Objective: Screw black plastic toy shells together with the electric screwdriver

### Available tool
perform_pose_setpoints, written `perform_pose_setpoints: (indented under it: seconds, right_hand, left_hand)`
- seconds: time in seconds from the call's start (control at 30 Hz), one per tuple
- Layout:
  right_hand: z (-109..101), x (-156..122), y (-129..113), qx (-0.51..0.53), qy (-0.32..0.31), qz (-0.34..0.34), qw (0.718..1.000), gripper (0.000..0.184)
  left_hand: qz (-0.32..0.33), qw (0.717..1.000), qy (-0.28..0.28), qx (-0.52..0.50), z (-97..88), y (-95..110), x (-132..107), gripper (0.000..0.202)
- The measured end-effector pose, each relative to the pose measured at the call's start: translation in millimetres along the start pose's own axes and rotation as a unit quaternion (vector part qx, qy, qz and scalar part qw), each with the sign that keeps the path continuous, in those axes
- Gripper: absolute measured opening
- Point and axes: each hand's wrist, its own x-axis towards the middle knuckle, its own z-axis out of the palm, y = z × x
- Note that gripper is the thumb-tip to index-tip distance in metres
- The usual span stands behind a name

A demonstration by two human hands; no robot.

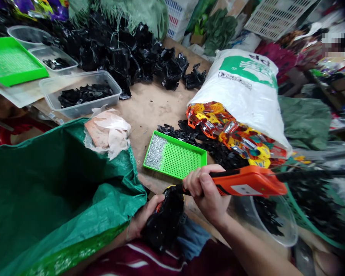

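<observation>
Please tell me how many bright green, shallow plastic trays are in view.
2: one green tray at the far left of the picture, and a second green tray near the middle, partly filled with small metal pieces. Others may be hidden.

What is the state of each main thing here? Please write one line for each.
Left hand: closed on the black part
Black part: held
Right hand: wrapped around the orange tool
Orange tool: held; running or not, I cannot tell
Near green tray: silver pieces at one end
White sack: mouth open, orange and yellow parts showing
Green sack: mouth open
Larger rectangular box: uncovered, black pieces inside
</observation>
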Motion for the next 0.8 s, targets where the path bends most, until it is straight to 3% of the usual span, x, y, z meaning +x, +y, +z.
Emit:
perform_pose_setpoints:
  seconds: [0.13,0.3,0.6,0.8]
  right_hand:
    - [-1.4,2.4,2.8,0.001,0.012,0.009,1.000,0.018]
    - [-2.3,7.7,6.9,0.009,0.028,0.045,0.999,0.021]
    - [-1.0,6.6,15.7,0.004,0.034,0.039,0.999,0.014]
    - [1.1,5.1,7.4,0.011,0.005,0.049,0.999,0.017]
  left_hand:
    - [-0.013,1.000,-0.006,0.015,5.7,10.5,-8.8,0.039]
    - [0.017,0.995,0.022,0.097,7.9,17.5,-10.8,0.037]
    - [0.068,0.982,0.009,0.174,-4.9,8.9,-3.4,0.037]
    - [0.081,0.990,-0.003,0.115,-9.5,-5.4,0.7,0.040]
